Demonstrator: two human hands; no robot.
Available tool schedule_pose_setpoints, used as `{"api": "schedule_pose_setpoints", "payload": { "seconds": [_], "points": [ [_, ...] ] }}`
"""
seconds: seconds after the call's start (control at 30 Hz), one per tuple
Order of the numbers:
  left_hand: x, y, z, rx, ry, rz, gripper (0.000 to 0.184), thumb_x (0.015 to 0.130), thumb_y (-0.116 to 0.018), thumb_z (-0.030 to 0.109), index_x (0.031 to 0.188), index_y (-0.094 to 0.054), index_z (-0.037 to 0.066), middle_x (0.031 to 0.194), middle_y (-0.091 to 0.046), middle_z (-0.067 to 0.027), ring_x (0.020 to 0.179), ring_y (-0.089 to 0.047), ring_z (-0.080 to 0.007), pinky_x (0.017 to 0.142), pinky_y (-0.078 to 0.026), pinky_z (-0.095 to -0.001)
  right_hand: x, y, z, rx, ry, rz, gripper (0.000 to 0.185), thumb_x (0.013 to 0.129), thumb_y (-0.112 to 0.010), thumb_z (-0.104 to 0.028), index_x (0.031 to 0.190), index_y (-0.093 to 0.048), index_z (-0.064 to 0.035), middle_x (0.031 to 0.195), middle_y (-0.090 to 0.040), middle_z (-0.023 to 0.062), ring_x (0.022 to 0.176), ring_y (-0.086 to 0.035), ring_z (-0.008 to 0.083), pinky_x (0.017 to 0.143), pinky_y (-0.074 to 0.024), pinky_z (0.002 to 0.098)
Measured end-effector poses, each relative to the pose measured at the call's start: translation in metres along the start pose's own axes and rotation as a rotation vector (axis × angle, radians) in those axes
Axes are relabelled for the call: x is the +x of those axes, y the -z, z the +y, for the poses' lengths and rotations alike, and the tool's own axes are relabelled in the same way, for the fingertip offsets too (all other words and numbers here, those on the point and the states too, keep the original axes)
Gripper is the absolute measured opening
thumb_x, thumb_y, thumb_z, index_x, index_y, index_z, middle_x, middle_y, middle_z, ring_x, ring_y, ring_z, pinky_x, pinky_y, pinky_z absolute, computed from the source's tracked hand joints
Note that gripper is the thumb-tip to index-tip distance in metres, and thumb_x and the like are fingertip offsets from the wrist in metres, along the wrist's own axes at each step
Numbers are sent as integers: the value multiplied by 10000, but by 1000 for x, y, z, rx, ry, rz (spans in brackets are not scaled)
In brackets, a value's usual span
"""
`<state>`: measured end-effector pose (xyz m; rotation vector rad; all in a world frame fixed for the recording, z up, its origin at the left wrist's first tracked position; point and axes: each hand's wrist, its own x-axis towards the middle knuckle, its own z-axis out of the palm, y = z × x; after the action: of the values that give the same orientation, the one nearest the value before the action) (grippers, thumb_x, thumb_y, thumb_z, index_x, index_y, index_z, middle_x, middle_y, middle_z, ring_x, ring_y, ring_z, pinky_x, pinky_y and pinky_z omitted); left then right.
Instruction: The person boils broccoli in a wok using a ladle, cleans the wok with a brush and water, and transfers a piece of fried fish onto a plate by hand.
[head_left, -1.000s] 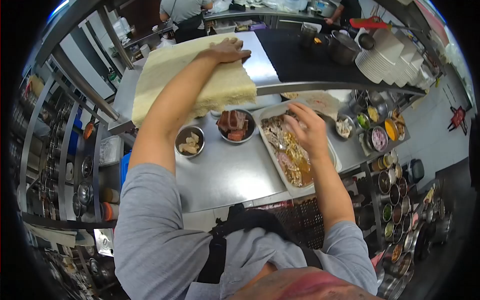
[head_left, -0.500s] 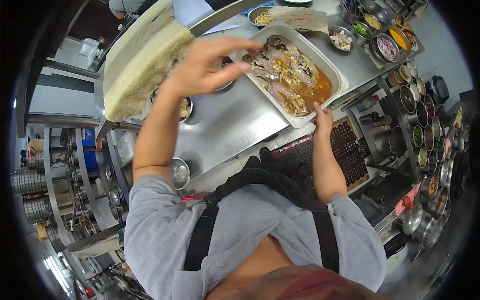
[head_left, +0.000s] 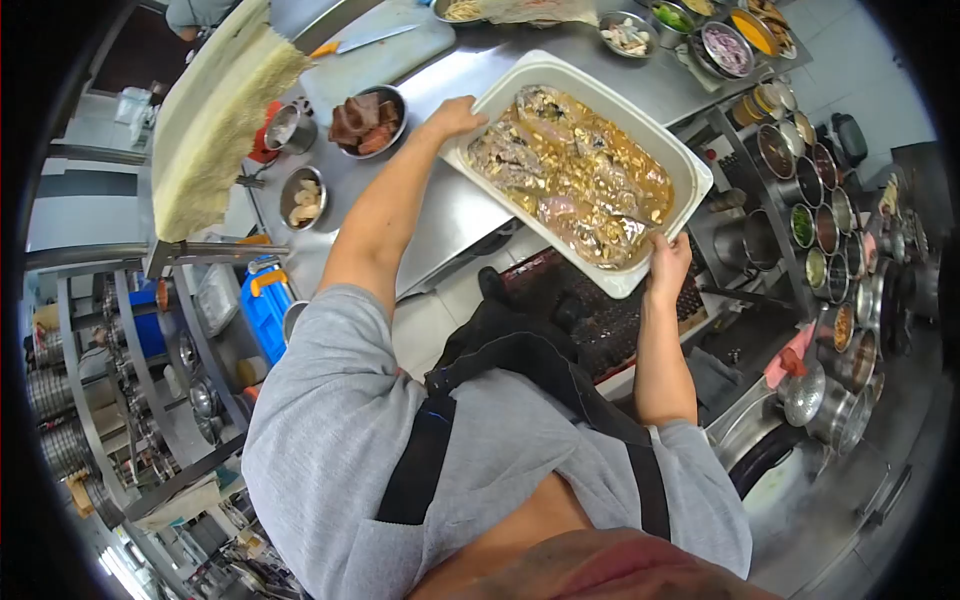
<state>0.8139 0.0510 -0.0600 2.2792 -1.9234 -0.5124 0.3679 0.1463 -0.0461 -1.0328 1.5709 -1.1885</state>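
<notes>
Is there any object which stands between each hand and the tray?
Nothing visible does: the left hand is on the left rim of the tray, and the right hand on its right rim.

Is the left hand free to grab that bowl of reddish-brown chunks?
Probably not without letting go: the left hand holds the tray. The bowl of reddish-brown chunks sits close by, apparently unobstructed.

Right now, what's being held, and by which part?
A white rectangular tray: left hand on one short end's rim, right hand on the opposite end's.
</notes>
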Motion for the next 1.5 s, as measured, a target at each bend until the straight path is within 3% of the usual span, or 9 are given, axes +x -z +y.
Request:
{"api": "schedule_pose_setpoints", "payload": {
  "seconds": [0.3,0.37,0.43,0.6,0.8,1.03,1.27,1.43,1.5],
  "points": [
    [-123,50,78,-632,-40,102,411,634,-643,252,965,-667,9,929,-672,-210,848,-648,-293,781,-502,-365,6,126,-137,60,86,-216,261,737,-563,-53,991,-596,-7,867,-616,37,752,-554,130,707,-432,248],
    [-163,105,93,-772,-11,92,272,666,-617,136,896,-648,-6,778,-632,-58,715,-564,-134,660,-472,-293,16,142,-184,160,116,-364,242,739,-583,-12,981,-587,-5,862,-622,47,722,-573,125,672,-449,236],
    [-191,157,91,-802,9,154,265,671,-618,127,901,-646,-3,747,-634,-43,674,-575,-131,651,-472,-288,15,138,-235,152,180,-435,219,765,-593,-40,982,-580,-13,856,-618,46,714,-566,112,666,-445,218],
    [-259,304,65,-648,186,383,332,682,-684,262,897,-691,9,835,-678,-91,765,-613,-193,735,-475,-300,-6,62,-348,370,275,-578,229,843,-598,-224,957,-575,-26,775,-573,46,660,-563,143,611,-448,266],
    [-324,422,-21,-530,352,558,389,700,-708,284,942,-711,-21,947,-701,-120,814,-662,-203,763,-502,-299,-3,-104,-430,578,269,-864,308,794,-669,-171,991,-627,62,886,-653,124,732,-640,205,653,-516,307],
    [-348,457,-128,-663,594,877,368,700,-687,193,988,-667,-35,961,-656,-160,800,-638,-256,688,-507,-377,12,-329,-470,312,325,-908,320,750,-734,-151,952,-654,85,892,-681,146,713,-660,224,627,-515,322],
    [-334,466,-190,-478,844,796,413,735,-667,232,1045,-652,-40,1035,-652,-178,893,-638,-270,759,-507,-402,21,-478,-451,470,597,-995,377,791,-725,-282,1006,-678,25,899,-684,112,698,-643,214,644,-511,304],
    [-323,461,-217,195,985,553,448,797,-585,353,1090,-656,22,1141,-631,-188,980,-643,-331,828,-499,-428,-13,-420,-406,86,496,-971,410,847,-666,-389,968,-672,3,779,-657,70,645,-626,151,576,-482,257],
    [-325,448,-190,303,902,932,441,803,-565,379,1045,-661,22,1132,-628,-190,1027,-618,-333,863,-479,-422,-23,-344,-365,391,582,-905,427,892,-602,-400,858,-669,21,678,-636,65,564,-570,118,521,-454,262]
  ]
}}
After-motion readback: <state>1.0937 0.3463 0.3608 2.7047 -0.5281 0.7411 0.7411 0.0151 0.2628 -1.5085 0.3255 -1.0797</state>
